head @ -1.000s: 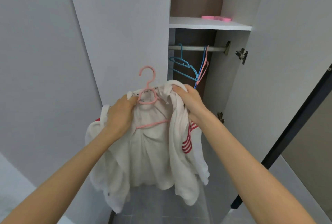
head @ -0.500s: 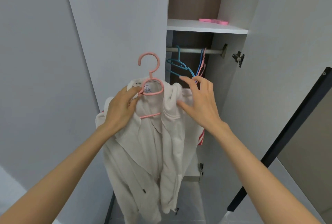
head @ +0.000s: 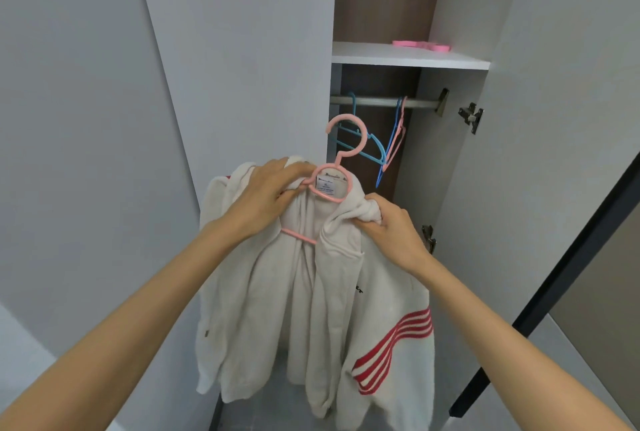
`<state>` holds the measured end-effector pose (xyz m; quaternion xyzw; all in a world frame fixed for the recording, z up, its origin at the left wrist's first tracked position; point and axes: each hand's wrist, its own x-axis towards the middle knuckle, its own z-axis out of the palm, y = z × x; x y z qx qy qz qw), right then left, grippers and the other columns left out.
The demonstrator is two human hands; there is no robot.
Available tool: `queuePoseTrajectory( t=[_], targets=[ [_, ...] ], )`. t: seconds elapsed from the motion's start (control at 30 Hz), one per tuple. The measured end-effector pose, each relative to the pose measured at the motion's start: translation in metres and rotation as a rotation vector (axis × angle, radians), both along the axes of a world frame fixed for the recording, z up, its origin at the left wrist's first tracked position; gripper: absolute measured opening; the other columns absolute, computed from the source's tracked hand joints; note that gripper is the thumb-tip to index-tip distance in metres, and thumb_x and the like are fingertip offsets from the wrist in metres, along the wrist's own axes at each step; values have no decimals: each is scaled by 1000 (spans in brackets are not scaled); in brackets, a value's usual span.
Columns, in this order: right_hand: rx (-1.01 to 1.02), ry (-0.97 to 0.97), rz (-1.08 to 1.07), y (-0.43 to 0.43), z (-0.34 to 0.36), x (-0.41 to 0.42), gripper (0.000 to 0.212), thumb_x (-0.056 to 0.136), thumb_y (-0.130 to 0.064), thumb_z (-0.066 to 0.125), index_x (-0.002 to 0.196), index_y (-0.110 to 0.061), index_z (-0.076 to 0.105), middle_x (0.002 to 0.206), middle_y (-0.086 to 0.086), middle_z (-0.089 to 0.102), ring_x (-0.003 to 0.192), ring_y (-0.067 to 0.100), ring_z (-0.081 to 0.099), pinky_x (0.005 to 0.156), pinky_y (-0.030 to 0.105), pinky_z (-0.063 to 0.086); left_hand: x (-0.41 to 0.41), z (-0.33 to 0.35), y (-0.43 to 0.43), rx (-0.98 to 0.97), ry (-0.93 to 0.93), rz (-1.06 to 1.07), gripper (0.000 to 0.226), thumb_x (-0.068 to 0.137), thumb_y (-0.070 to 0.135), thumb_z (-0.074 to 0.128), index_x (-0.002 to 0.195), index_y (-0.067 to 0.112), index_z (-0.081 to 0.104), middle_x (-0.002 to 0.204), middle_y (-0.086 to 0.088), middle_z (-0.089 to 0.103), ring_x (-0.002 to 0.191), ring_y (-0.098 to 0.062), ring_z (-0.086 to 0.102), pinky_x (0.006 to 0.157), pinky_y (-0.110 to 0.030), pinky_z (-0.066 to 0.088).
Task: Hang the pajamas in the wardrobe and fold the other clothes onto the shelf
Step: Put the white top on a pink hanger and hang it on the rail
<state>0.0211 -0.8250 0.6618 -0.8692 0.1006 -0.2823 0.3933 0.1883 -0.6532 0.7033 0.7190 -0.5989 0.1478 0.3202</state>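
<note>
A white pajama jacket (head: 332,299) with red stripes on one sleeve hangs on a pink hanger (head: 341,157) in front of the open wardrobe. My left hand (head: 266,195) grips the hanger and the jacket's left shoulder near the collar. My right hand (head: 391,226) grips a bunch of fabric at the right shoulder. The hanger's hook points up, below and in front of the metal rail (head: 381,102). The hanger's lower bar shows between the jacket's open fronts.
A blue hanger (head: 363,150) and thin blue and pink hangers (head: 394,143) hang on the rail. A white shelf (head: 408,58) above holds a flat pink object (head: 420,45). Grey wardrobe doors (head: 235,60) stand open left and right; a dark door frame (head: 554,292) is at right.
My right hand went from open, touching the jacket, to gripping the right shoulder fabric. The jacket and hanger shifted right toward the wardrobe opening, and the striped sleeve now hangs on the right.
</note>
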Motion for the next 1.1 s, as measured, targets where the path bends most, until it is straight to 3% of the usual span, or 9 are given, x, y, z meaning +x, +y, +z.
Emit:
queuePoseTrajectory(
  t=[0.1, 0.23, 0.37, 0.53, 0.67, 0.77, 0.87, 1.0, 1.1],
  targets=[
    [114, -90, -64, 3, -1, 4, 11, 88, -15, 67, 90, -24, 62, 84, -14, 65, 76, -3, 59, 70, 20, 48, 2, 3, -7, -126, 73, 57, 53, 90, 8, 56, 137, 27, 42, 122, -3, 54, 111, -19, 47, 98, -33, 36],
    [237, -155, -74, 1, 8, 2, 7, 87, -17, 68, 92, -19, 64, 87, -5, 68, 80, 7, 60, 73, 25, 49, 9, -12, -6, -238, 298, 379, 63, 78, 26, 69, 132, 34, 38, 122, -2, 43, 112, -17, 39, 88, -23, 30],
    [285, -150, -32, 3, 14, 3, 10, 87, -18, 68, 95, -15, 63, 89, -2, 67, 84, 9, 60, 77, 31, 48, 11, -14, -14, -215, 470, 354, 29, 87, 33, 62, 111, 19, 51, 97, 3, 57, 78, -4, 50, 66, -16, 36],
    [200, -12, 58, 2, 8, 2, 9, 94, -23, 59, 100, -24, 52, 86, -21, 61, 79, -7, 55, 72, 12, 42, -4, 4, -19, -303, 459, 246, 16, 99, 21, 43, 95, 13, 56, 76, 6, 54, 61, -1, 45, 56, -12, 32],
    [169, 50, 28, 5, -5, 3, 13, 97, -22, 54, 109, -20, 51, 97, -1, 64, 84, 12, 60, 74, 21, 42, -18, 19, -24, -220, 290, 110, 16, 98, 19, 44, 101, 13, 58, 82, 11, 56, 71, 4, 50, 61, -8, 32],
    [212, 9, -37, 2, -7, 0, 15, 96, -21, 54, 111, -15, 52, 103, 10, 64, 96, 27, 58, 74, 28, 42, -18, 14, -25, -144, 341, 73, 18, 99, 23, 44, 107, 16, 59, 89, 10, 59, 76, -2, 50, 65, -10, 34],
    [204, -35, -29, -3, 2, -3, 14, 95, -18, 56, 108, -12, 54, 102, 8, 64, 91, 22, 60, 75, 29, 46, -14, -2, -28, -49, 432, 120, 13, 99, 28, 44, 104, 21, 55, 83, 17, 55, 74, -2, 51, 62, -11, 34],
    [195, -78, -26, -13, 8, -10, 14, 91, -18, 62, 105, -15, 59, 99, 0, 65, 88, 5, 59, 77, 21, 48, 0, -21, -29, 235, 463, 277, 37, 88, 38, 60, 113, 11, 52, 107, -2, 59, 91, -19, 55, 76, -29, 45],
    [158, -92, -46, -21, 9, -15, 15, 88, -18, 67, 101, -12, 61, 93, -5, 64, 83, 2, 59, 75, 22, 49, -3, -13, -32, 82, 487, 290, 57, 71, 44, 77, 113, 16, 51, 113, -2, 49, 99, -16, 49, 85, -29, 44]
  ],
)
